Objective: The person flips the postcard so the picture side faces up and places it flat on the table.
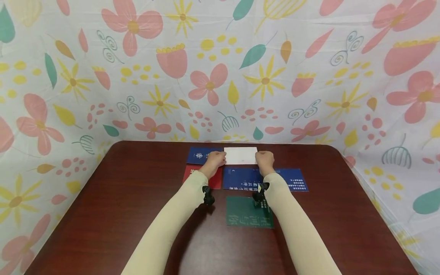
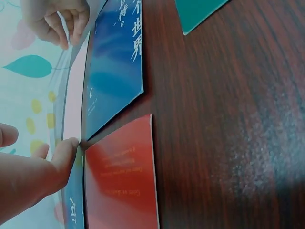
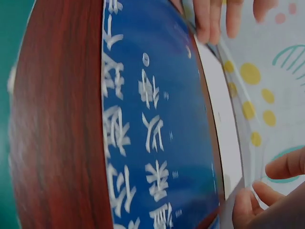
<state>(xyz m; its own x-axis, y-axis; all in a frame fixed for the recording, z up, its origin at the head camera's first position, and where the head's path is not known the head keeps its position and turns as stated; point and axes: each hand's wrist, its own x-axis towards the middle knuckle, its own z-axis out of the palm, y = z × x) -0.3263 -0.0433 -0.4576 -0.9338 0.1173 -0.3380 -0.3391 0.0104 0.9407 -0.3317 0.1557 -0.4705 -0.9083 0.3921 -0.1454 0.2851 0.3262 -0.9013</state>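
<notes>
A blank white card (image 1: 240, 156) lies near the table's far edge. My left hand (image 1: 214, 160) pinches its left end, the thumb (image 2: 66, 155) at the card's corner in the left wrist view. At the opposite end my right hand (image 1: 265, 160) holds the card with curled fingers. Just nearer than the white card is a blue printed strip (image 1: 240, 175) with white writing; the right wrist partly covers it, so I cannot tell whether it is one card or two. A blue card (image 1: 196, 156) and a red card (image 1: 216, 182) lie around the left hand.
A green card (image 1: 244, 214) lies closer to me, partly under the right wrist's camera. The dark wooden tabletop (image 1: 137, 214) meets a flower-printed white sheet (image 1: 209, 84) along its far edge and both sides. A black camera (image 1: 207, 195) sits on the left wrist.
</notes>
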